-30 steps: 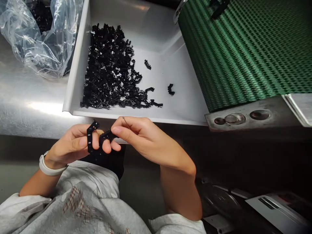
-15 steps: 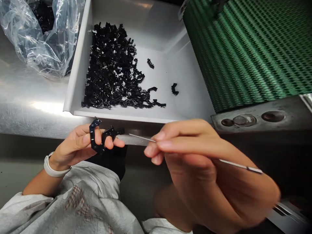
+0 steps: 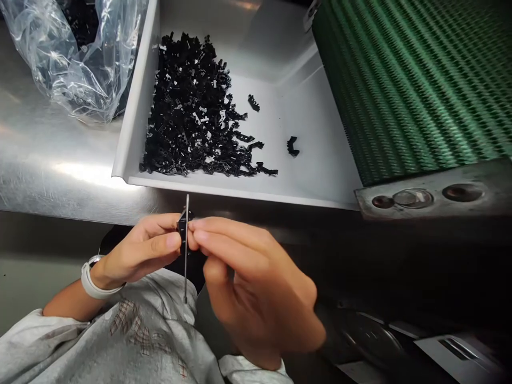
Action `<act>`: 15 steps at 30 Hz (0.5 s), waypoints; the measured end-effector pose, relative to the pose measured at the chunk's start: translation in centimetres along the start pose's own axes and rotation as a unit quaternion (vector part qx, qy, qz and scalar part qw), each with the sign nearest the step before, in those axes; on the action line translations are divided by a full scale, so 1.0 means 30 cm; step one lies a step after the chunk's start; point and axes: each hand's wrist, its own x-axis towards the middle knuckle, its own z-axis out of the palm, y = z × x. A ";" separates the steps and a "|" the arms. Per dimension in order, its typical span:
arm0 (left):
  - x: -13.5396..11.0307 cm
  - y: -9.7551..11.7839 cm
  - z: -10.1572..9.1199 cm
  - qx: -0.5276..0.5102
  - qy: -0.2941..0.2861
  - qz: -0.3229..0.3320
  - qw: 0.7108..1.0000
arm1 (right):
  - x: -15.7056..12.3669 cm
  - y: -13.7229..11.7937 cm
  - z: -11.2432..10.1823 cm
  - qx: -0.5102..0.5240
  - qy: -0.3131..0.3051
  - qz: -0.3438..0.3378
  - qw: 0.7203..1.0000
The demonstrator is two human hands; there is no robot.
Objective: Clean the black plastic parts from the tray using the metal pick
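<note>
My left hand [image 3: 138,248], with a white band at the wrist, is closed on a small black angular part [image 3: 182,228], pinching it between thumb and fingers. A thin metal rod [image 3: 186,277] stands upright in the picture, passing right in front of that part. The fingertips of my right hand [image 3: 256,277] pinch the rod near its middle, close against the black part. Whether the rod touches the part or goes through it, I cannot tell. Just beyond both hands lies the near rim of a white tray [image 3: 248,196].
Inside the tray, a heap of similar black parts [image 3: 192,106] fills the left side, with loose pieces [image 3: 293,146] farther right. A clear plastic bag [image 3: 92,80] with dark contents rests on the metal table [image 3: 60,186]. At right is a green ribbed block [image 3: 412,90] above a metal bar [image 3: 440,194].
My right hand has moved left to meet my left hand. The rod has turned from lying sideways to upright. My left fingers have closed in around the black part.
</note>
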 end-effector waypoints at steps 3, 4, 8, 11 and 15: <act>0.000 0.000 -0.009 -0.005 0.030 -0.027 0.999 | -0.029 0.018 0.056 -0.029 -0.020 -0.056 0.998; 0.000 0.001 -0.013 -0.009 0.039 -0.032 0.999 | -0.036 0.024 0.062 -0.036 -0.038 -0.077 0.996; -0.003 0.005 -0.028 -0.013 0.067 -0.045 0.997 | -0.048 0.038 0.052 -0.062 -0.057 -0.115 0.990; -0.009 0.002 -0.036 0.003 0.081 -0.067 0.994 | -0.049 0.040 0.037 -0.098 -0.079 -0.138 0.982; -0.019 0.000 -0.044 0.025 0.091 -0.080 0.992 | -0.038 0.035 0.021 -0.127 -0.106 -0.160 0.973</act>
